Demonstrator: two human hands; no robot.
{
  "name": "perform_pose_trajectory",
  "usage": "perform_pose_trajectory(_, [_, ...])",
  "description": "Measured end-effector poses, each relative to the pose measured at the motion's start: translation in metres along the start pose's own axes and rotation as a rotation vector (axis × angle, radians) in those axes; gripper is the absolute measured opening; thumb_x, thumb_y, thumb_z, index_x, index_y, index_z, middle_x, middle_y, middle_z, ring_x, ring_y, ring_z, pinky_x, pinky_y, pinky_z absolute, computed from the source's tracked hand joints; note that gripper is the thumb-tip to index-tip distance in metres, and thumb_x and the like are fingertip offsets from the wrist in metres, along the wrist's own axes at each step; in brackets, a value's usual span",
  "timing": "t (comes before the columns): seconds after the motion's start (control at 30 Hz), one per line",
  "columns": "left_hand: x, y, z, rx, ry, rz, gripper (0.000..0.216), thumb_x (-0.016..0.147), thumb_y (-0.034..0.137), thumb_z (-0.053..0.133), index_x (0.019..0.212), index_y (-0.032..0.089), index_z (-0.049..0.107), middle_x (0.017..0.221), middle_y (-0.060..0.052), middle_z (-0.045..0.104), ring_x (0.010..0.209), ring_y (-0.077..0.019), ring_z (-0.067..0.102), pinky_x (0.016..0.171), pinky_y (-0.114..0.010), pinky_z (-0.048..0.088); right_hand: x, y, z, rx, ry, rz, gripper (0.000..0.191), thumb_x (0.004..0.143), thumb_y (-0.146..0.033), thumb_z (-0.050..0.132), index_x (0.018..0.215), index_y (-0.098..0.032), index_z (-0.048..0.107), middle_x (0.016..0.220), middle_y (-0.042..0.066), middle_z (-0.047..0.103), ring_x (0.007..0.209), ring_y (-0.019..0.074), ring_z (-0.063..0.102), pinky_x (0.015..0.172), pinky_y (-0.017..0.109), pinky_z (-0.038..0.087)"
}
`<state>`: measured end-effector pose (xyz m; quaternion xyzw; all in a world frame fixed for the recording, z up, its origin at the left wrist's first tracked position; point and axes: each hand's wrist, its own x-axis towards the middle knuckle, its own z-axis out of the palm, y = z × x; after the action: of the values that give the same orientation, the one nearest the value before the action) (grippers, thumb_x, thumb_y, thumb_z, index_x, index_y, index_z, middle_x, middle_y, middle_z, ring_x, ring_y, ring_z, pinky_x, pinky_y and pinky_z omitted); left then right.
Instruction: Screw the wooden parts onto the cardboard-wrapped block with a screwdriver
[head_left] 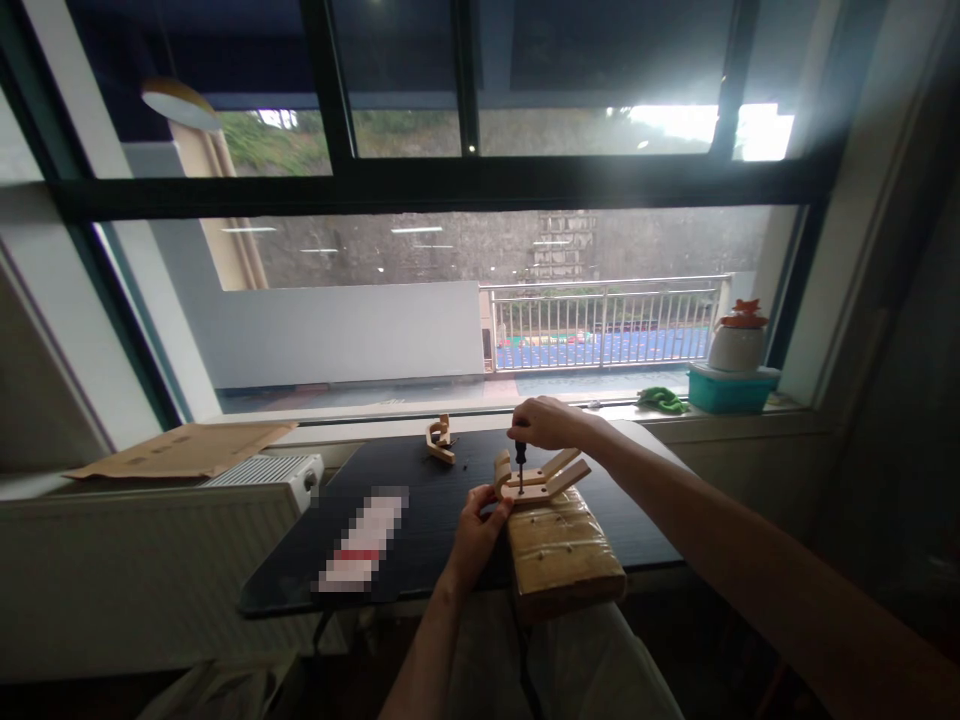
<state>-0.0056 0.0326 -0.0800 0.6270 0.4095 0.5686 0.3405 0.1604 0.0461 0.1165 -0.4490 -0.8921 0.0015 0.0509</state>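
Note:
My right hand (551, 422) is closed around the black handle of a screwdriver (520, 462), held upright. Its tip meets a light wooden piece (529, 492) with curved and slanted arms. That piece rests on a tape-wrapped brown block (566, 550) at the table's front edge. With fingers and thumb, my left hand (480, 520) grips the left end of the wooden piece. Farther back on the black table (420, 530) lies another curved wooden piece (440, 440), with small dark bits beside it.
A blurred pale strip with a red band (361, 545) lies on the table's left. Left of the table is a white radiator (262, 490) with brown cardboard (187, 448) on top. The sill holds a teal box (731, 388), a white jar (736, 347) and a green cloth (661, 400).

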Motion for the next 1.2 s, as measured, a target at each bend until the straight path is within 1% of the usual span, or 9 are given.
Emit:
perform_pose_trajectory(0.17, [0.000,0.001,0.000,-0.011,-0.001,-0.008,0.028,0.087,0.032,0.056,0.111,0.017,0.056,0.116,-0.007,0.056,0.100,-0.0207,0.057,0.084,-0.042,0.049,-0.005,-0.003,-0.009,0.018,0.010,-0.059,0.025,0.085,-0.034,0.053,0.102,-0.020,0.066,0.088,0.004,0.066,0.072,0.0138,0.057,0.061,0.026,0.042])
perform_pose_trajectory(0.3, [0.000,-0.001,0.001,-0.014,-0.001,-0.008,0.028,0.087,0.032,0.056,0.111,0.017,0.056,0.116,-0.007,0.056,0.100,-0.0207,0.057,0.084,-0.042,0.049,-0.006,-0.002,-0.011,0.041,-0.011,-0.111,0.023,0.085,-0.024,0.051,0.100,-0.020,0.068,0.087,0.002,0.068,0.070,0.0110,0.057,0.062,0.024,0.041])
perform_pose_trajectory(0.47, [0.000,-0.003,0.000,-0.001,-0.015,0.005,0.029,0.087,0.033,0.056,0.112,0.017,0.055,0.116,-0.007,0.056,0.100,-0.0210,0.057,0.084,-0.043,0.049,-0.003,0.001,-0.006,0.032,-0.052,-0.077,0.027,0.089,-0.034,0.052,0.106,-0.015,0.059,0.103,0.006,0.061,0.085,0.0160,0.059,0.074,0.035,0.049])
perform_pose_trajectory(0.57, [0.001,-0.004,0.000,0.007,-0.010,0.007,0.029,0.087,0.033,0.056,0.111,0.017,0.055,0.116,-0.007,0.056,0.100,-0.0209,0.057,0.084,-0.042,0.049,-0.001,0.001,-0.003,0.024,-0.061,-0.035,0.031,0.089,-0.034,0.052,0.114,-0.016,0.055,0.114,0.008,0.057,0.094,0.0189,0.058,0.078,0.039,0.050])
perform_pose_trajectory(0.7, [0.001,-0.003,0.000,0.022,-0.003,0.014,0.029,0.087,0.033,0.056,0.111,0.017,0.055,0.116,-0.007,0.056,0.100,-0.0208,0.057,0.084,-0.042,0.049,0.000,0.000,-0.004,0.029,-0.053,-0.024,0.030,0.089,-0.036,0.052,0.111,-0.015,0.057,0.109,0.007,0.059,0.090,0.0180,0.059,0.077,0.038,0.050])
perform_pose_trajectory(0.83, [0.001,-0.003,-0.001,0.038,-0.011,0.027,0.029,0.087,0.033,0.056,0.111,0.017,0.055,0.116,-0.007,0.056,0.100,-0.0207,0.057,0.084,-0.042,0.049,-0.002,0.001,-0.013,0.056,-0.028,-0.084,0.023,0.087,-0.029,0.052,0.102,-0.018,0.066,0.092,0.004,0.066,0.075,0.0130,0.059,0.069,0.028,0.046])
perform_pose_trajectory(0.93, [0.001,-0.005,-0.001,0.040,-0.016,0.034,0.029,0.088,0.033,0.056,0.112,0.017,0.055,0.116,-0.007,0.056,0.099,-0.0206,0.057,0.083,-0.042,0.049,-0.004,0.002,-0.018,0.077,-0.026,-0.130,0.025,0.084,-0.024,0.052,0.101,-0.020,0.069,0.088,0.003,0.069,0.069,0.0105,0.058,0.064,0.024,0.042])
perform_pose_trajectory(1.07, [0.001,-0.007,0.000,0.040,-0.015,0.037,0.029,0.088,0.033,0.056,0.112,0.017,0.055,0.116,-0.007,0.056,0.100,-0.0208,0.057,0.084,-0.042,0.049,-0.004,0.003,-0.016,0.066,-0.032,-0.123,0.023,0.087,-0.026,0.050,0.098,-0.017,0.068,0.087,0.003,0.068,0.072,0.0116,0.058,0.069,0.027,0.044])
perform_pose_trajectory(1.2, [0.000,-0.005,-0.001,0.043,-0.019,0.036,0.029,0.087,0.033,0.056,0.112,0.017,0.055,0.116,-0.007,0.056,0.100,-0.0208,0.057,0.084,-0.042,0.049,0.000,0.003,-0.007,0.036,-0.047,-0.069,0.027,0.089,-0.034,0.052,0.108,-0.015,0.059,0.106,0.007,0.060,0.088,0.0170,0.059,0.076,0.037,0.050])
